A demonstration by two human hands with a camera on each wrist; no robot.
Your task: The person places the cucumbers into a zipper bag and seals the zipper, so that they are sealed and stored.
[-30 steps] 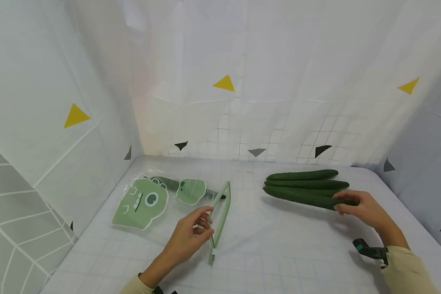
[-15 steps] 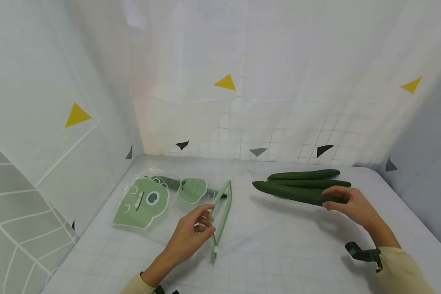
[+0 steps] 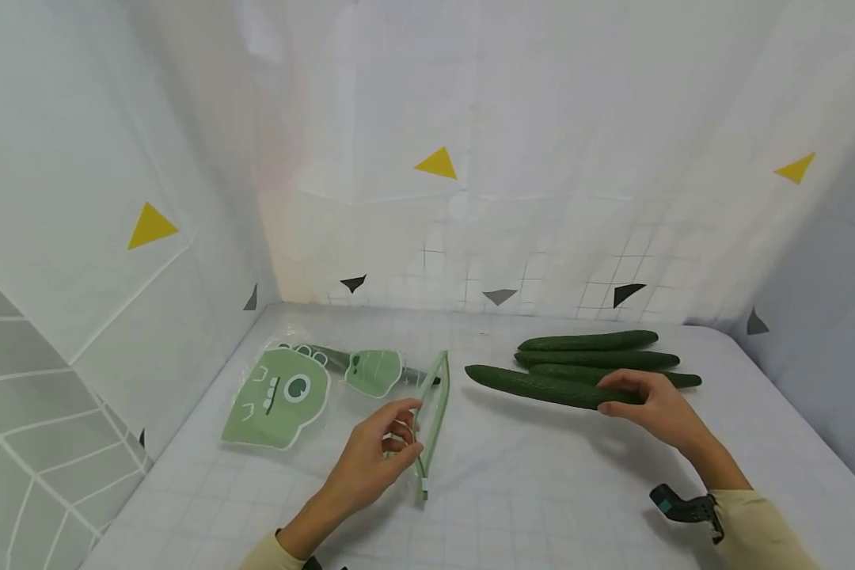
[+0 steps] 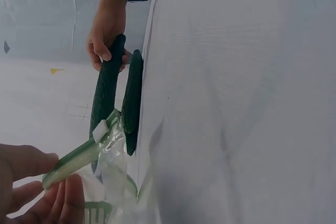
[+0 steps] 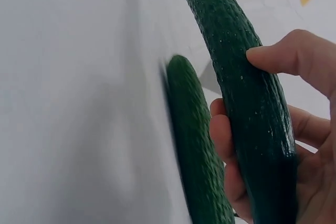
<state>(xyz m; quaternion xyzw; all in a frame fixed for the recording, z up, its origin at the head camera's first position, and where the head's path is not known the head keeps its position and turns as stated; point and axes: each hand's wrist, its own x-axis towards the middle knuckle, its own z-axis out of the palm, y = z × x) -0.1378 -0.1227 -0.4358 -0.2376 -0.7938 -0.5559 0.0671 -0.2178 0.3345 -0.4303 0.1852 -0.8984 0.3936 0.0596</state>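
Cucumber (image 3: 534, 385) drawn clear of the row, tip toward the bag (image 3: 274, 404)

Right thumb (image 5: 278, 59) on one side, curled fingers (image 5: 221, 137) on the other: the right hand (image 3: 651, 408) grips the cucumber near its rear end. Over the last second that hand has shifted leftward, and the cucumber's tip now juts well past its neighbours, a gap showing beside the nearest one in the right wrist view. For the work in hand, this reads as mid-carry: the piece looks raised over the table (image 3: 527, 507), between row and bag, not yet at the mouth.

The left hand (image 3: 374, 455), hardly moved, pinches the bag's green rim strip (image 3: 439, 416), whose two sides stand apart in a slim, pointed loop.

Dark green, long and slightly bowed, the held cucumber has finely pimpled skin, glossy where light catches it. The strip looks like stiff plastic with a small white slider (image 4: 101, 130); the film is thin, clear and crinkled, printed with a pale-green one-eyed monster. Another cucumber (image 3: 332, 358) shows dimly through it, seemingly inside.

Farther out, three other cucumbers (image 3: 598, 359) lie roughly side by side; behind hangs a softly creased white sheet (image 3: 342, 119) bearing yellow triangles.
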